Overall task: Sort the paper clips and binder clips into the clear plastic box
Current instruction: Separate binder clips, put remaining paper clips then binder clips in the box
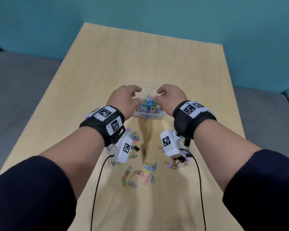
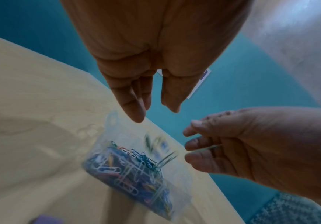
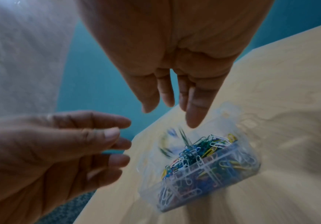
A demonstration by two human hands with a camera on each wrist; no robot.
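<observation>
The clear plastic box [image 1: 149, 116] stands mid-table, heaped with coloured paper clips [image 1: 148, 105]. Both hands hover just above it, wrists apart and fingertips close together. My left hand [image 1: 132, 97] has its fingers [image 2: 134, 104] loosely spread and pointing down, holding nothing. My right hand [image 1: 163, 95] is likewise relaxed, with its fingers [image 3: 195, 109] over the box [image 3: 209, 174]. A few blurred clips [image 2: 155, 144] are in the air between the hands and the heap. The same falling clips [image 3: 170, 141] show in the right wrist view.
Loose paper clips [image 1: 137, 174] lie scattered on the wooden table [image 1: 140, 55] near me. Small binder clips [image 1: 177, 161] sit under my right wrist, and a black binder clip [image 1: 135, 148] lies near my left. The box's clear lid [image 1: 148, 85] lies open behind it.
</observation>
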